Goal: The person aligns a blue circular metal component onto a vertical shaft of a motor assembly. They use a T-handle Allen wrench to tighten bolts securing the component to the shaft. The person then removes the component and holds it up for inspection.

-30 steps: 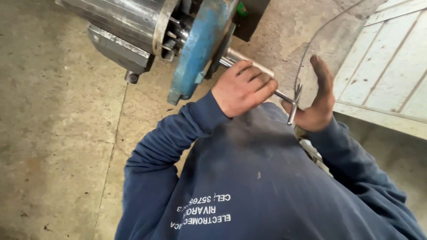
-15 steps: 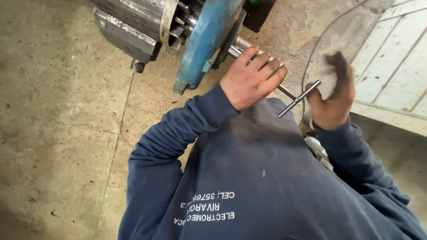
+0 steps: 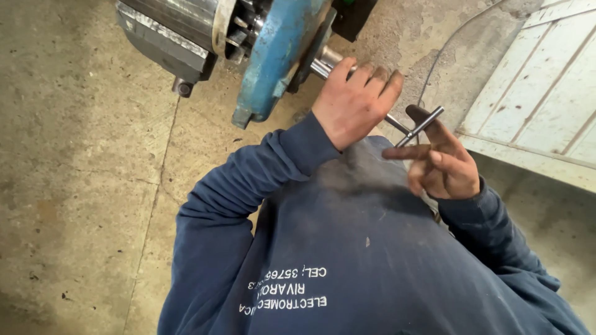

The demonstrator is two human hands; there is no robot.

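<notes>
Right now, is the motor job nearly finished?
Nothing looks finished yet. The left hand grips the T-handle wrench at the blue end cover; the right hand, open, touches its crossbar. The cover is still on the motor, so probably plenty remains.

— How is the light behaving around the blue housing (image 3: 282, 53)?

— Soft daylight is spreading evenly; nothing is glaring except a mild sheen on the steel casing (image 3: 180, 18) left of it.

— Shadows?

— A faint one is lying under the housing on the concrete floor (image 3: 81, 186), which is darkening toward the lower left corner.

— Sharpness?

— The right hand (image 3: 444, 161), right of the housing, is smearing slightly; the navy sweater (image 3: 372, 260) below is staying crisp.
</notes>
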